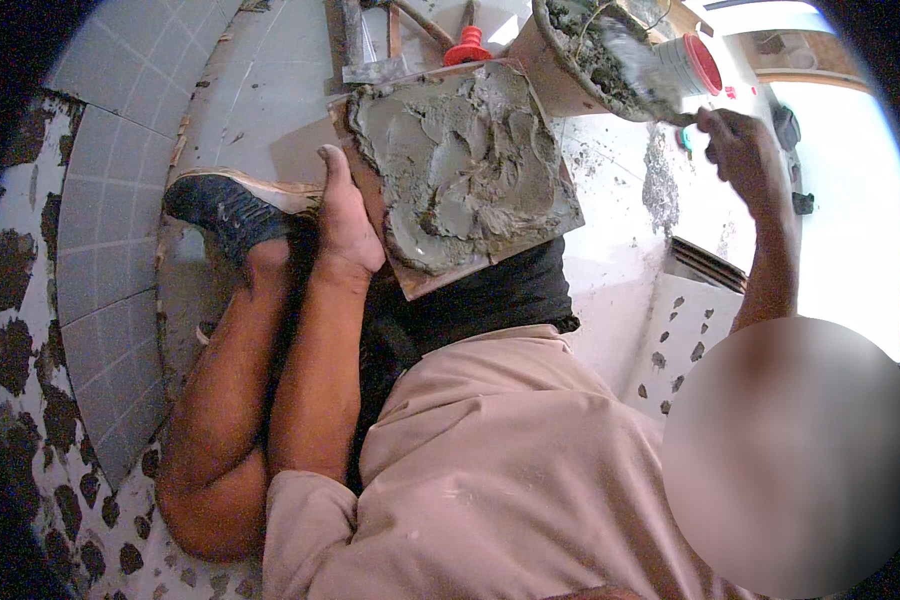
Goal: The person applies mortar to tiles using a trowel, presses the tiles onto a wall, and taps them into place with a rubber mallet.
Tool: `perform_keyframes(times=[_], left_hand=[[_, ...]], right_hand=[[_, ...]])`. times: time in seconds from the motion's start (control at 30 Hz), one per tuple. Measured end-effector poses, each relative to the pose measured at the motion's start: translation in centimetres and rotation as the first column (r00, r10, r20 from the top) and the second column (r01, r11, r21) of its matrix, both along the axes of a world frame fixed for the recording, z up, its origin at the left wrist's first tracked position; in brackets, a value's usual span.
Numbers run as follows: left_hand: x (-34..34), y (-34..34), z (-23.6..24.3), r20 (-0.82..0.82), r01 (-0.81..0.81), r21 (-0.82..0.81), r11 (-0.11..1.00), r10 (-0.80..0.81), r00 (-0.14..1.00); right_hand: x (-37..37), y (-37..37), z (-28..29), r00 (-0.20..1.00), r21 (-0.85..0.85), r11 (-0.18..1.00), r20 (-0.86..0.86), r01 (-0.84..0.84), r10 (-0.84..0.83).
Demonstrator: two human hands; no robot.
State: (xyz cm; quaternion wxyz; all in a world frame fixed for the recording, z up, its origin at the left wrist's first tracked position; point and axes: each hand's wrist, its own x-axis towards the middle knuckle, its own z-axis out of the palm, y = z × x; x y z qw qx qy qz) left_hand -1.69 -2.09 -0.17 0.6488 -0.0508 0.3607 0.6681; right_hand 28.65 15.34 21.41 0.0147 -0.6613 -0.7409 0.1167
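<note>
My left hand [348, 225] is wrapped against the left edge of a square tile [416, 285], which lies tilted over my lap with a thick, uneven coat of wet grey mortar [465, 160] on its face. My right hand [730, 145] grips the handle of a trowel [645, 80] at upper right; its blade is blurred over the rim of a bucket [555, 85] of grey mortar.
A red-and-white pail [698, 68], a red-collared tool [466, 52] and a hammer-like tool [420, 25] lie at the top. A partly tiled wall [110, 220] runs along the left, beside my leg and shoe [220, 210]. Mortar-spotted panels [682, 340] lie at right.
</note>
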Motion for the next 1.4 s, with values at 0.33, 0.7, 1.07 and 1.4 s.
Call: perform_keyframes(times=[0.33,0.7,1.07,1.4], left_hand=[[-1.2,-3.2,0.7,-0.165,-0.147,-0.120,0.982,0.127,0.978],[-1.9,-10.8,10.1,-0.106,-0.365,0.017,0.931,0.365,0.925],[-3.8,-15.7,11.6,-0.294,-0.615,-0.069,0.786,0.573,0.765],[-7.7,-14.8,10.4,-0.129,-0.804,0.075,0.590,0.805,0.579]], right_hand=[[-0.4,1.5,-6.6,0.955,0.285,0.948,-0.215,-0.140,0.206],[-9.8,-6.6,-14.8,-0.046,-0.039,0.847,-0.996,-0.531,-0.074],[-18.4,-8.0,-13.8,-0.241,0.216,0.811,-0.966,-0.544,0.095],[-24.9,-7.0,-9.5,-0.005,0.234,0.774,-0.958,-0.589,0.287]])
